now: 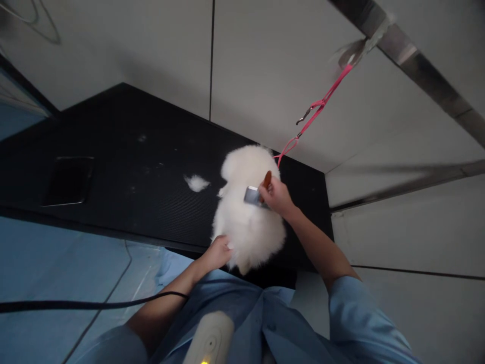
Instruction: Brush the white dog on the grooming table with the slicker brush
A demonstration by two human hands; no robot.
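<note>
A small fluffy white dog (246,222) stands on a black grooming table (125,167), tied by a pink leash (318,108) to a metal arm above. My right hand (278,196) is closed round a slicker brush (254,194) with a wooden handle, its metal head pressed on the dog's back. My left hand (217,251) rests against the dog's rear flank with its fingers sunk in the fur, so whether they grip is hidden.
A tuft of loose white fur (196,182) lies on the table left of the dog. A dark rectangular tray (70,180) sits at the table's left end. A black cable (87,304) crosses the blue floor. A cream-coloured device (210,339) hangs at my chest.
</note>
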